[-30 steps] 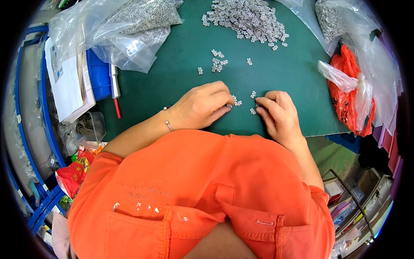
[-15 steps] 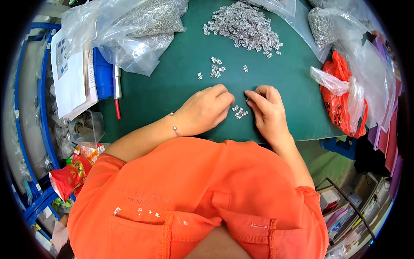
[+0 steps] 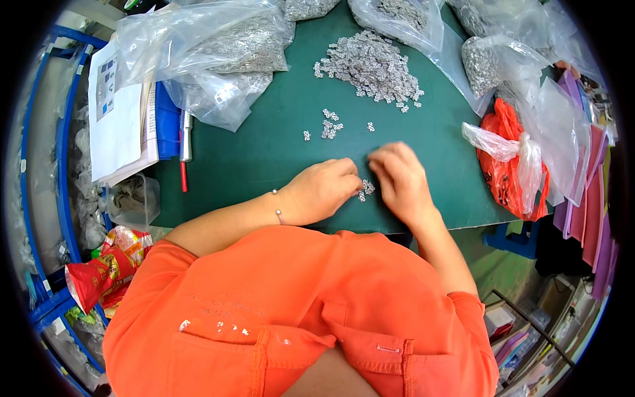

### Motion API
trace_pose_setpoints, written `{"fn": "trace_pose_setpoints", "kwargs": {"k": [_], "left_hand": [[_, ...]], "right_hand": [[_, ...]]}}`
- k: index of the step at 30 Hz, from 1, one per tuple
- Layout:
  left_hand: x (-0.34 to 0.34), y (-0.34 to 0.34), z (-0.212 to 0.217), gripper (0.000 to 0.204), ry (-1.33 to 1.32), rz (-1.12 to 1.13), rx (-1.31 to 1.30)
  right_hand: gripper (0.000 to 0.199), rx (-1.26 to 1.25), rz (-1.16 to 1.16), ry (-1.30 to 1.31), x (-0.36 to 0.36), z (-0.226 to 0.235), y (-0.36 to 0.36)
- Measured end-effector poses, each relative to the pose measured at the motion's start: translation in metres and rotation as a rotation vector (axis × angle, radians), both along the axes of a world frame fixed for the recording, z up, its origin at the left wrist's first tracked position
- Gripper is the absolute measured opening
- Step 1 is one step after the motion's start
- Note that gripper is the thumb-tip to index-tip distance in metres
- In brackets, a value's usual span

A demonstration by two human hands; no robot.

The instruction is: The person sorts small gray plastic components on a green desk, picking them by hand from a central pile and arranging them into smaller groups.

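My left hand [image 3: 323, 189] rests on the green table with its fingers curled together, fingertips beside a small cluster of silvery metal pieces [image 3: 366, 189]. What its fingers hold, if anything, is hidden. To the right of that cluster, my right hand [image 3: 402, 182] is bent over the table, its fingertips smeared by motion; I cannot see whether anything is between them. Farther off lies another loose group of the same small pieces [image 3: 329, 128], with a single piece [image 3: 370, 126] to its right. At the far side is a large heap of these pieces [image 3: 370, 66].
Clear plastic bags of metal pieces [image 3: 245, 49] lie at the far left, another bag [image 3: 481, 65] at far right. A red plastic bag [image 3: 497, 155] sits at the right edge. Papers [image 3: 119, 132], a blue container [image 3: 167, 122] and a pen [image 3: 186, 142] lie left.
My right hand has shifted away from the small cluster, its fingers now blurred. The small cluster sits closer together by my left fingertips. The whole view has tilted slightly.
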State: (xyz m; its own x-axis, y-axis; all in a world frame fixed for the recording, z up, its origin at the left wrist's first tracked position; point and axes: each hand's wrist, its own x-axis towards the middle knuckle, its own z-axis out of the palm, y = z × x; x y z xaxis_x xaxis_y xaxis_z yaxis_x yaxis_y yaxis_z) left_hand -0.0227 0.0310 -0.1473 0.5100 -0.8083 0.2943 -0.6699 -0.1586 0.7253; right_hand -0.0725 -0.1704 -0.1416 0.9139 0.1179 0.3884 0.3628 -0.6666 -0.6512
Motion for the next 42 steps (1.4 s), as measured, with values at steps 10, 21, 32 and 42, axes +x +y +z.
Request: {"fn": "trace_pose_setpoints", "kwargs": {"k": [10, 21, 32, 42], "left_hand": [[0.044, 0.024, 0.011, 0.016, -0.043, 0.437, 0.061], [0.053, 0.019, 0.003, 0.021, -0.119, 0.418, 0.135], [0.053, 0.023, -0.001, 0.019, -0.072, 0.417, 0.070], [0.054, 0.021, -0.004, 0.018, -0.111, 0.409, 0.046]], "right_hand": [[0.007, -0.164, -0.120, 0.046, 0.039, 0.001, -0.001], [0.010, -0.099, 0.109, 0.113, 0.048, 0.021, 0.019], [0.009, -0.034, 0.023, 0.300, 0.042, 0.019, 0.013], [0.011, -0.056, 0.084, 0.117, 0.059, 0.005, 0.039]]}}
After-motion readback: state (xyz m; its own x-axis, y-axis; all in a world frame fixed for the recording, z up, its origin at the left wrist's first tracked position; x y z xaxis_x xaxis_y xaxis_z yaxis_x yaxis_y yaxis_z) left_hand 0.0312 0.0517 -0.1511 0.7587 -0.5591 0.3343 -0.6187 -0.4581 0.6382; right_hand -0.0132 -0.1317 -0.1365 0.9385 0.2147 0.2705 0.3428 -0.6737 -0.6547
